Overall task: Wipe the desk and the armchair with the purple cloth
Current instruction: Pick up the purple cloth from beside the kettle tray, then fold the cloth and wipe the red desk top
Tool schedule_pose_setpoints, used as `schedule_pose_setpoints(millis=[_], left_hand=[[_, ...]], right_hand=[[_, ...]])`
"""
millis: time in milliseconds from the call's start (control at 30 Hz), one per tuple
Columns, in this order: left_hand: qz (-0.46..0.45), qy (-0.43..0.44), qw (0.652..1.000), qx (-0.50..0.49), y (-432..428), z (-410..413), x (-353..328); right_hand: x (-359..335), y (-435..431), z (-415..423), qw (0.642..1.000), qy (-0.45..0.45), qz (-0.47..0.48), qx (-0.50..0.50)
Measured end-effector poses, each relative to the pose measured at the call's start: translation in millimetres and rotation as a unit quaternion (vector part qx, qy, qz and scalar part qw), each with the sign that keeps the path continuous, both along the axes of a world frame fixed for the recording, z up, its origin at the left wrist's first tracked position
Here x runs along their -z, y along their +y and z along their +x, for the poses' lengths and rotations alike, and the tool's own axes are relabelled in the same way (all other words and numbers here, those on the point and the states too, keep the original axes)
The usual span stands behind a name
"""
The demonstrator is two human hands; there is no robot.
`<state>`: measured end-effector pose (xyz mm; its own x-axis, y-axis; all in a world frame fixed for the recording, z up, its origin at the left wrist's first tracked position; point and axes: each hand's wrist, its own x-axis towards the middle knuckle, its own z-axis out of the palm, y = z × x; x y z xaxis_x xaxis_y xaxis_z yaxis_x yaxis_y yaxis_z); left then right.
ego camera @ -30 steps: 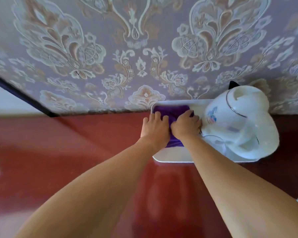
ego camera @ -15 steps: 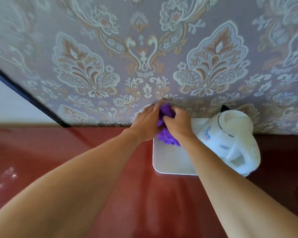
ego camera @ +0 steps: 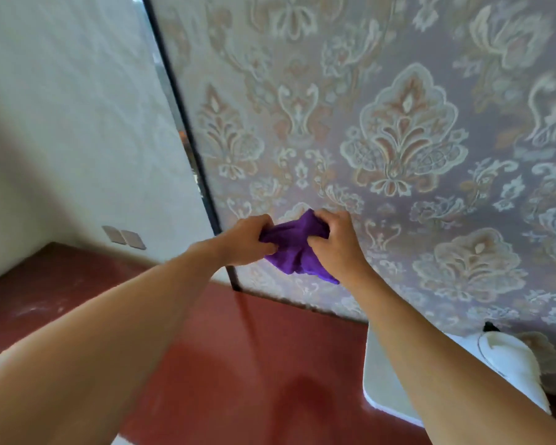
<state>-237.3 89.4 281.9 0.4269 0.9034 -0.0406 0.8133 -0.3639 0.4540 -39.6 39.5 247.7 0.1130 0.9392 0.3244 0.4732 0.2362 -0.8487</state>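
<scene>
The purple cloth [ego camera: 297, 248] is bunched up in the air in front of the patterned wall, well above the dark red desk [ego camera: 244, 364]. My left hand [ego camera: 246, 240] grips its left side. My right hand [ego camera: 334, 244] grips its right side, and a fold hangs down below that hand. Both arms stretch forward over the desk. No armchair is in view.
A white tray [ego camera: 385, 387] lies on the desk at the lower right, with a white electric kettle [ego camera: 514, 367] on it against the wall. A dark vertical frame [ego camera: 193, 155] splits the patterned wall from a plain white wall with two switches [ego camera: 124, 237].
Both hands lifted the cloth off the white tray and carried it up and to the left, bunching it. The view swung left, so tray and kettle now sit at the lower right.
</scene>
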Motion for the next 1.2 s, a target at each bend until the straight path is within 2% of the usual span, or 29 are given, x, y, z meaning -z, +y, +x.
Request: schedule_pose_setpoints(millis=[133, 233, 367, 500, 600, 733, 867, 967, 1200], left_hand=[[0.026, -0.149, 0.985, -0.088, -35, -88, -54], [0.050, -0.213, 0.965, -0.142, -60, -158, -87], [0.062, -0.309, 0.915, -0.252, -89, -252, -120], [0.105, -0.343, 0.866, -0.349, -114, -340, -138], [0.159, -0.331, 0.842, -0.395, -131, -401, -145], [0.205, -0.243, 0.860, -0.398, -154, -480, -144], [0.208, -0.164, 0.873, -0.410, -159, -542, -132], [0.221, -0.148, 0.868, -0.419, -144, -576, -117], [0.236, -0.085, 0.860, -0.445, -63, -645, -79]], right_hand=[[-40, 1, -78, 0.992, 0.092, -0.007, -0.081], [-67, -2, -141, 0.976, 0.151, -0.029, -0.153], [-97, -5, -240, 0.957, 0.195, -0.034, -0.213], [-117, -10, -349, 0.923, 0.253, -0.103, -0.270], [-130, -19, -427, 0.894, 0.294, -0.140, -0.307], [-132, -28, -507, 0.856, 0.282, -0.196, -0.387], [-121, -26, -564, 0.842, 0.254, -0.233, -0.415], [-111, -11, -601, 0.835, 0.264, -0.249, -0.414], [-66, 72, -683, 0.789, 0.337, -0.281, -0.431]])
